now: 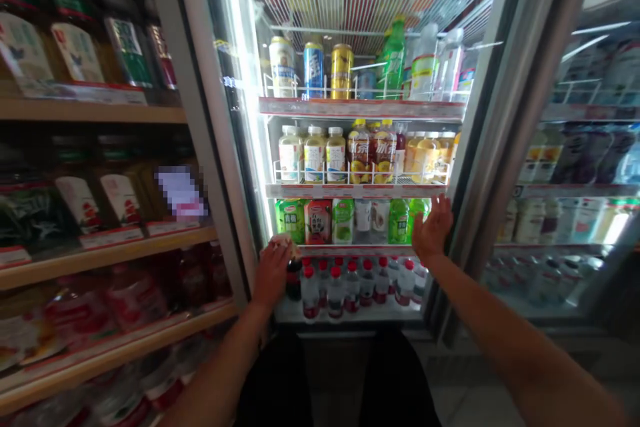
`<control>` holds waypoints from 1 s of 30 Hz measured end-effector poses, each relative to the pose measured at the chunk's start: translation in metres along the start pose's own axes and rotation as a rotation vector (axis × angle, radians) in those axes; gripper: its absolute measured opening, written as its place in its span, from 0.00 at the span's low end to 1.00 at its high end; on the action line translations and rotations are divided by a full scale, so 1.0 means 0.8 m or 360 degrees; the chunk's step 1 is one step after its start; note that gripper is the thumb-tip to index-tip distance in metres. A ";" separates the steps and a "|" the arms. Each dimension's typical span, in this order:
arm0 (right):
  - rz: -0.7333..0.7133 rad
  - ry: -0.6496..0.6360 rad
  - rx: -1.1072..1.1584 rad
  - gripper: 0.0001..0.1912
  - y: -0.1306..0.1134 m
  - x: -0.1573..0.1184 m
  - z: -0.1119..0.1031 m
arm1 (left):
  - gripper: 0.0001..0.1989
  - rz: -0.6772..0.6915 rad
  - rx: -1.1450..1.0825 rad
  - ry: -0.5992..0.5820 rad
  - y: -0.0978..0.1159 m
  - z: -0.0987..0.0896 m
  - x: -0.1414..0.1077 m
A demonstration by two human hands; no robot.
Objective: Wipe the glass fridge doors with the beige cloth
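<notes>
A lit glass-door drinks cooler (350,147) stands straight ahead, with cans and bottles on wire-fronted shelves. My left hand (272,273) is at the lower left of the cooler, next to a dark-capped bottle (293,279). A small pale object (283,243) shows at its fingertips, and I cannot tell whether it is held. My right hand (433,228) is raised with its fingers spread, nearest the green bottles (399,221) at the right end of a shelf. It holds nothing.
Wooden shelves (100,110) with large labelled jars and red-capped bottles stand to the left. A second glass-door cooler (575,147) stands to the right. Rows of red-capped water bottles (335,292) fill the low shelf below my hands.
</notes>
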State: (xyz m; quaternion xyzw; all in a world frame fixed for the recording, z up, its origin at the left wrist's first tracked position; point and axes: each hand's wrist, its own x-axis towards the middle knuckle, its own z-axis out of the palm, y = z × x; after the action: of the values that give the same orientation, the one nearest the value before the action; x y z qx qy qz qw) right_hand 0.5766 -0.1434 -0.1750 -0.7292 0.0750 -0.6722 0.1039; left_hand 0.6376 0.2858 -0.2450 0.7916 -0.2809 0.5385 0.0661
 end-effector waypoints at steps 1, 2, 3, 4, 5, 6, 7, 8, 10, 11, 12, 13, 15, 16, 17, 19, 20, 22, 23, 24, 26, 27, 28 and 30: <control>0.0007 0.0041 0.0039 0.32 -0.015 0.009 -0.003 | 0.27 0.0004 -0.0003 0.0026 -0.006 -0.001 0.009; -0.0019 0.0058 0.0081 0.32 -0.031 0.020 -0.006 | 0.27 -0.0001 -0.0008 0.0058 -0.014 -0.003 0.024; -0.0075 0.0050 0.0118 0.32 -0.048 0.032 -0.008 | 0.27 -0.0010 -0.0011 0.0090 -0.022 -0.006 0.043; -0.0153 0.0019 0.0144 0.32 -0.066 0.045 -0.011 | 0.28 -0.0020 -0.0007 0.0118 -0.030 -0.010 0.064; -0.0239 -0.0029 0.0152 0.31 -0.082 0.058 -0.012 | 0.28 -0.0038 0.0001 0.0143 -0.035 -0.014 0.084; -0.0320 -0.0082 0.0142 0.31 -0.097 0.069 -0.011 | 0.28 -0.0068 0.0006 0.0172 -0.038 -0.018 0.103; -0.0393 -0.0134 0.0121 0.30 -0.109 0.078 -0.009 | 0.28 -0.0106 0.0004 0.0201 -0.038 -0.021 0.117; -0.0450 -0.0178 0.0094 0.29 -0.118 0.083 -0.005 | 0.28 -0.0145 -0.0006 0.0225 -0.034 -0.022 0.125; -0.0531 -0.0245 0.0033 0.28 -0.125 0.084 0.007 | 0.29 -0.0193 -0.0047 0.0241 -0.022 -0.023 0.127; -0.0567 -0.0263 0.0007 0.27 -0.125 0.080 0.014 | 0.29 -0.0190 -0.0068 0.0232 -0.015 -0.022 0.123; -0.0600 -0.0271 -0.0014 0.27 -0.122 0.074 0.020 | 0.29 -0.0168 -0.0084 0.0222 -0.010 -0.021 0.118; -0.0630 -0.0267 -0.0027 0.28 -0.118 0.068 0.026 | 0.29 -0.0139 -0.0097 0.0217 -0.007 -0.021 0.116; -0.0671 -0.0240 -0.0031 0.28 -0.110 0.058 0.033 | 0.29 -0.0101 -0.0108 0.0239 -0.009 -0.024 0.124; -0.0683 -0.0218 -0.0025 0.29 -0.108 0.055 0.035 | 0.29 -0.0108 -0.0107 0.0273 -0.012 -0.028 0.135; -0.0690 -0.0196 -0.0022 0.29 -0.106 0.053 0.036 | 0.29 -0.0133 -0.0107 0.0317 -0.016 -0.033 0.151; -0.0699 -0.0159 -0.0022 0.29 -0.105 0.052 0.037 | 0.29 -0.0207 -0.0106 0.0412 -0.022 -0.044 0.186; -0.0700 -0.0151 -0.0022 0.29 -0.105 0.053 0.036 | 0.29 -0.0236 -0.0105 0.0445 -0.023 -0.048 0.202; -0.0680 -0.0163 -0.0018 0.28 -0.106 0.053 0.036 | 0.29 -0.0258 -0.0104 0.0473 -0.017 -0.049 0.218; -0.0666 -0.0185 -0.0011 0.28 -0.107 0.053 0.035 | 0.29 -0.0244 -0.0106 0.0467 -0.012 -0.045 0.218; -0.0656 -0.0202 0.0000 0.28 -0.107 0.053 0.035 | 0.29 -0.0213 -0.0112 0.0455 -0.005 -0.040 0.213; -0.0645 -0.0224 0.0022 0.28 -0.106 0.052 0.035 | 0.26 -0.0123 -0.0134 0.0421 0.006 -0.027 0.197; -0.0644 -0.0224 0.0029 0.28 -0.106 0.052 0.035 | 0.25 -0.0081 -0.0150 0.0408 0.010 -0.021 0.192; -0.0649 -0.0219 0.0029 0.28 -0.106 0.051 0.036 | 0.24 -0.0051 -0.0166 0.0402 0.011 -0.018 0.190; -0.0670 -0.0185 0.0016 0.29 -0.106 0.051 0.036 | 0.23 -0.0034 -0.0196 0.0416 0.011 -0.018 0.202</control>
State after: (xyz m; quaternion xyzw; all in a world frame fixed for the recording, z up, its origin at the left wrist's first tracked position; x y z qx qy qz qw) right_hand 0.6059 -0.0704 -0.1162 -0.7657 -0.0883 -0.6363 -0.0308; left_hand 0.6642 0.2241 -0.0968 0.7122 -0.2940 0.6179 0.1564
